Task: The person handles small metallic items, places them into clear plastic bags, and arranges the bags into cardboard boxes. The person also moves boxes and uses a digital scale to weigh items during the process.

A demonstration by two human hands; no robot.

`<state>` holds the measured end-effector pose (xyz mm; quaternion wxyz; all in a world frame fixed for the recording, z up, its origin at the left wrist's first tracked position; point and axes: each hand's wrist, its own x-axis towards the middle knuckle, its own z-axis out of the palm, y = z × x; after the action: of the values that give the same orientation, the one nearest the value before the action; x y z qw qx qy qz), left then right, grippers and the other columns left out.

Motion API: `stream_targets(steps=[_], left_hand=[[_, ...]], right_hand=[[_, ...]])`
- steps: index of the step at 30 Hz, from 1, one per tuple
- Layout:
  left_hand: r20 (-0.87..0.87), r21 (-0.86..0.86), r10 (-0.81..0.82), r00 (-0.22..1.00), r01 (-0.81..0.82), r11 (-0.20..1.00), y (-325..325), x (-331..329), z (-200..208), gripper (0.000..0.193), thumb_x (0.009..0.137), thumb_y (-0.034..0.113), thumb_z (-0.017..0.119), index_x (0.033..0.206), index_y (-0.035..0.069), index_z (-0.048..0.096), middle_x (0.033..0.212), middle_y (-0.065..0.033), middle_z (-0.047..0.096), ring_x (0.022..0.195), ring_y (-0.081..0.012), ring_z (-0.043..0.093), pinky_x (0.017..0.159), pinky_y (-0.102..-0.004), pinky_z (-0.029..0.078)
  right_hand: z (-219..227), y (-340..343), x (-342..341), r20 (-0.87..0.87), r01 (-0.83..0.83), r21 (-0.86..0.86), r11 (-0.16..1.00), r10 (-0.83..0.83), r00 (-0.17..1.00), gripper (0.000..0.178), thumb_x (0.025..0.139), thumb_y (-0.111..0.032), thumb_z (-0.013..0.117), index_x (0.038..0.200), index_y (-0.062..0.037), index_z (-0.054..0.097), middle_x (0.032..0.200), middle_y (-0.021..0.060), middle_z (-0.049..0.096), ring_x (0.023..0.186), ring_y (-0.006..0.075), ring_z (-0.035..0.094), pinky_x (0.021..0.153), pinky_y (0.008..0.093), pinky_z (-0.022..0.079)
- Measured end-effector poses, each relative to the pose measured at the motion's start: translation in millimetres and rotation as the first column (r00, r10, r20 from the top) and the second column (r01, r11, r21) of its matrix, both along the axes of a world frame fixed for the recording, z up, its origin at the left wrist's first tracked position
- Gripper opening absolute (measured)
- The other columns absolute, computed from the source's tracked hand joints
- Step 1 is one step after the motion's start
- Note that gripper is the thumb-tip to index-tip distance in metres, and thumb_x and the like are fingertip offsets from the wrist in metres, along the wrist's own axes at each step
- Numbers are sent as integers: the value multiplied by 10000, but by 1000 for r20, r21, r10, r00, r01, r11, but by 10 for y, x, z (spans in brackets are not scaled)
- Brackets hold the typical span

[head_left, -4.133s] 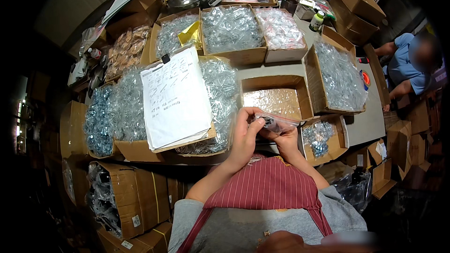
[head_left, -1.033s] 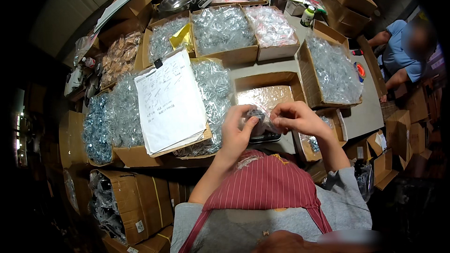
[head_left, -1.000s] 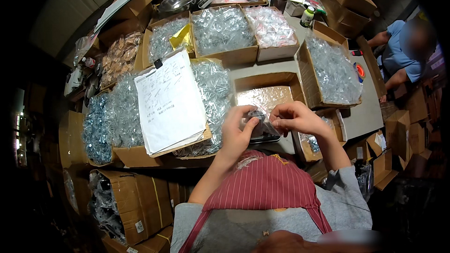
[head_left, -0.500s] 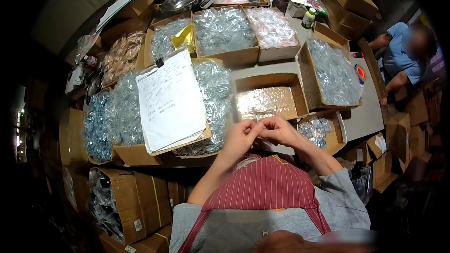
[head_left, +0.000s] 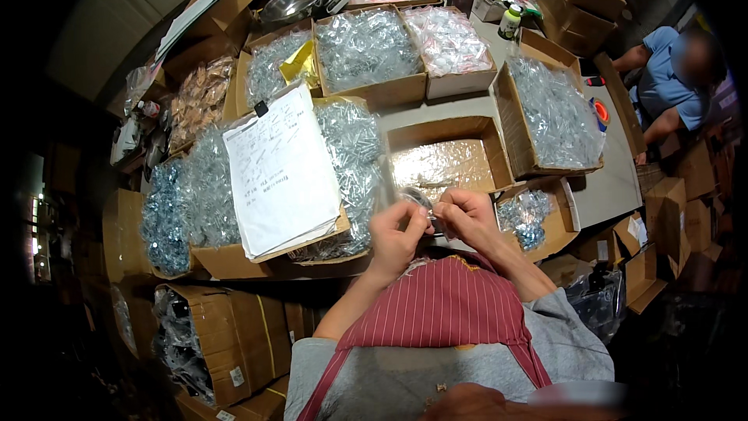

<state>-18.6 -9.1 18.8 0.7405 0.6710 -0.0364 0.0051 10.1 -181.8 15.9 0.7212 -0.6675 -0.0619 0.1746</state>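
In front of my apron, my left hand point(head_left: 397, 232) and my right hand point(head_left: 466, 214) are close together, fingers pinched. Between their fingertips is a small clear plastic bag point(head_left: 415, 196), with something dark and greyish showing in it; its contents are too small to name. Just beyond the hands lies a shallow cardboard box point(head_left: 444, 157) lined with shiny tape, with a few thin pieces near its front edge. Beside my right hand, an open carton point(head_left: 523, 214) holds small bagged metal parts.
Cartons of bagged hardware point(head_left: 370, 47) line the table. A clipboard with papers point(head_left: 282, 175) rests across the cartons at left. Another full carton point(head_left: 549, 113) stands at right. A person in a blue shirt point(head_left: 666, 78) sits at far right. Boxes point(head_left: 234, 335) stack below the table.
My fingertips have moved slightly apart, and the greyish plastic bag now shows between and beyond them. The view has shifted a little.
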Motion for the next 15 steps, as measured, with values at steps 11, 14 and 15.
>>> stream_targets(steps=[11,14,15], left_hand=[[-101,-221,-160,982,135,966,105,-9,31,194,995,99,584,856,-24,642,758,-35,629,677,-85,588,628,-217,469],[-137,-237,-137,981,102,966,65,-8,40,189,987,94,588,846,-23,634,742,-32,622,670,-79,586,620,-216,468],[-91,-176,-123,988,106,979,70,-14,40,189,982,92,589,836,-22,630,742,-34,625,671,-80,590,623,-216,473]], right_hand=[[308,-125,231,522,-226,-362,904,398,755,181,917,-180,655,901,-1,627,751,100,620,671,148,599,577,301,459],[344,-106,168,438,-167,-354,920,321,840,157,899,-148,647,871,4,625,724,105,617,633,151,596,564,297,461],[322,-108,176,504,-69,-373,925,264,822,146,892,-133,645,859,7,623,712,99,611,624,147,591,560,292,460]])
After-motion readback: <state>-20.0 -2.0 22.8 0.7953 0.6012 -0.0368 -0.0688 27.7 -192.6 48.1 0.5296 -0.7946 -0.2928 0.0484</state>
